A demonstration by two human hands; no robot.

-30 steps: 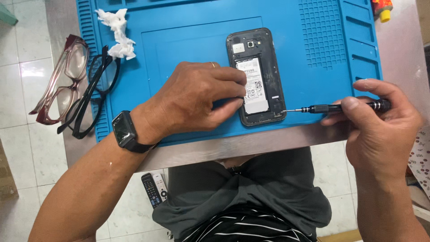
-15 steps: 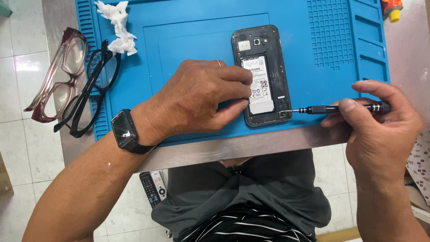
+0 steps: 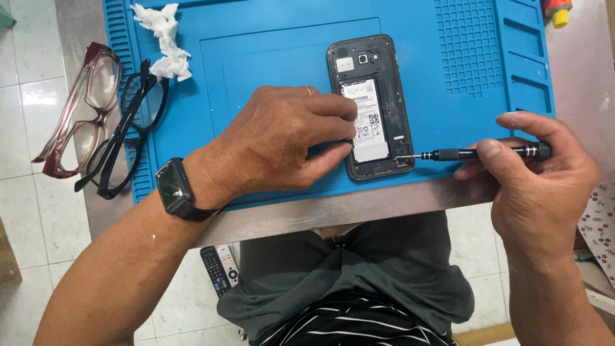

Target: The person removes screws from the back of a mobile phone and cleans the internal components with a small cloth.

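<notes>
A dark phone [image 3: 375,77] lies face down on the blue work mat [image 3: 269,57] with its back cover off, showing the white-labelled battery. My left hand [image 3: 282,141], with a ring and a black wrist watch, presses on the phone's lower left side. My right hand [image 3: 538,186] grips a thin black screwdriver [image 3: 474,153] held level. Its tip touches the phone's lower right corner.
Two pairs of glasses [image 3: 96,122], one reddish and one black, lie at the mat's left edge. A crumpled white tissue [image 3: 163,35] sits at the mat's top left. The metal table edge [image 3: 333,208] runs just below the phone. A remote control [image 3: 219,268] lies on the tiled floor.
The view has shifted slightly; both hands, the phone and the screwdriver keep the same positions relative to each other.
</notes>
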